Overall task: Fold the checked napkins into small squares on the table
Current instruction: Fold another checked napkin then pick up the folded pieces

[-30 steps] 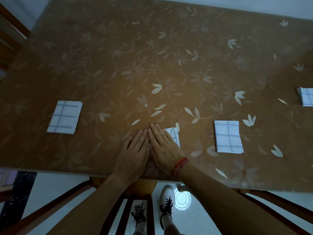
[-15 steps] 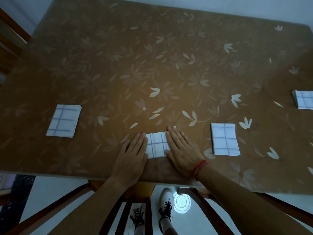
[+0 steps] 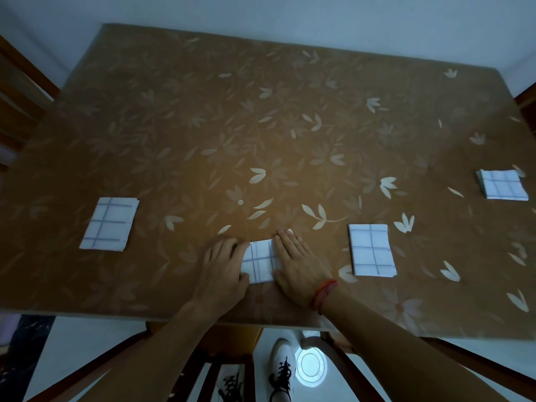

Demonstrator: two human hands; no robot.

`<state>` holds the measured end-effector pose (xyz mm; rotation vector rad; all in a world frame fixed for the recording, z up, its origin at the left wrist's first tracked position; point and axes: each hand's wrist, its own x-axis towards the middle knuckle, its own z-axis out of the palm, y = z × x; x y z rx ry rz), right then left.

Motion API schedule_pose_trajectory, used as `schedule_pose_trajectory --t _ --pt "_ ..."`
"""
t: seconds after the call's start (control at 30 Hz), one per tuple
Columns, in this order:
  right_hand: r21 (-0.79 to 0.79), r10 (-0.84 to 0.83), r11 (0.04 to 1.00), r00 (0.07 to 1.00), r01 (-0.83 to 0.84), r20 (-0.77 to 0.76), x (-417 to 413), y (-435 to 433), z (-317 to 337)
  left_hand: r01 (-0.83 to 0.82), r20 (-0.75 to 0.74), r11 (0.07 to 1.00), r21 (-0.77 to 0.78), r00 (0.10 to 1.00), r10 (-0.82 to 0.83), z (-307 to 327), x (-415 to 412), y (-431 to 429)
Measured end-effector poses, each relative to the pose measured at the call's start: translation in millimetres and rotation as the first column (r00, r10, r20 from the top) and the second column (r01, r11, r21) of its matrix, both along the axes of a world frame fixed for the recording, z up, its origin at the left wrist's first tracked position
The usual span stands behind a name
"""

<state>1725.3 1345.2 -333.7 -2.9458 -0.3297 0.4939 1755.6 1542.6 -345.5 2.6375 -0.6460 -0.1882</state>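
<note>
Fingers of both hands lie flat and together, the left hand [image 3: 222,268] and right hand [image 3: 298,265] pressing the sides of a folded napkin [image 3: 259,261] at 6 o'clock on the table [image 3: 261,126]. Other folded napkins lie at 9 [image 3: 108,224], 4 [image 3: 371,250] and 3 o'clock [image 3: 503,184].

Brown tabletop [image 3: 290,117] patterned with pale leaf and flower motifs, backed by a plain pale wall [image 3: 319,15]. Dark wooden chair [image 3: 20,91] at the far left edge. Below the near edge: wooden chair frame [image 3: 214,372], pale floor [image 3: 84,349], one white laced shoe [image 3: 282,369] beside a round bright reflection [image 3: 310,365].
</note>
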Motion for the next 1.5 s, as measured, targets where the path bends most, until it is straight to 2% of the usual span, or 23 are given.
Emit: schedule_pose_trajectory --t 0.17,0.27,0.37,0.43,0.53,0.57,0.6,0.63,0.73,0.83,0.9,1.0,1.13,1.3,1.43,1.5 --pt "0.019 -0.018 1.000 0.998 0.019 -0.062 11 3 12 -0.292 -0.285 0.919 -0.264 0.934 0.214 8 6 -12" --pt "0.049 -0.033 0.998 0.999 0.033 -0.017 19 3 24 -0.343 -0.304 0.869 -0.356 0.922 0.240 22 4 -17" --pt "0.093 -0.027 0.995 1.000 0.027 -0.010 24 7 45 -0.437 -0.404 0.792 -0.427 0.876 0.265 40 0 -20" --pt "0.090 -0.065 0.994 0.998 0.065 -0.011 23 9 75 -0.490 -0.454 0.733 -0.472 0.848 0.274 51 -2 -20" --pt "0.045 0.007 0.999 0.998 -0.004 -0.069 16 10 140 -0.532 -0.490 0.675 -0.512 0.826 0.279 74 -5 -16" --pt "0.054 -0.006 0.998 0.998 0.009 -0.059 15 12 152 -0.536 -0.496 0.657 -0.529 0.824 0.274 83 -6 -14" --pt "0.112 -0.121 0.986 0.992 0.125 -0.046 11 13 161 -0.542 -0.506 0.639 -0.546 0.821 0.264 90 -7 -11" --pt "0.170 -0.205 0.964 0.979 0.205 -0.017 8 10 162 -0.550 -0.520 0.618 -0.561 0.816 0.254 98 -10 -9" --pt "0.313 -0.287 0.914 0.957 0.259 0.047 2 11 150 -0.614 -0.585 0.513 -0.600 0.774 0.242 116 -17 2" --pt "0.535 -0.403 0.776 0.915 0.334 0.014 -4 5 159 -0.683 -0.658 0.404 -0.608 0.719 0.225 127 -25 10" --pt "0.646 -0.463 0.683 0.886 0.340 0.024 -7 3 165 -0.694 -0.675 0.384 -0.609 0.708 0.209 133 -33 12" --pt "0.749 -0.502 0.557 0.864 0.359 -0.041 -11 9 182 -0.693 -0.673 0.340 -0.635 0.713 0.197 145 -45 12" --pt "0.789 -0.445 0.528 0.894 0.313 -0.057 -14 22 200 -0.673 -0.638 0.281 -0.684 0.739 0.216 166 -54 14" --pt "0.854 -0.351 0.418 0.922 0.309 -0.162 -10 42 210 -0.673 -0.594 0.244 -0.698 0.735 0.326 181 -62 30" --pt "0.866 -0.240 0.408 0.949 0.288 -0.203 -5 65 212 -0.707 -0.573 0.224 -0.671 0.686 0.447 191 -76 54" --pt "0.878 -0.170 0.389 0.959 0.278 -0.228 -4 82 212 -0.719 -0.568 0.174 -0.673 0.653 0.501 195 -85 70"
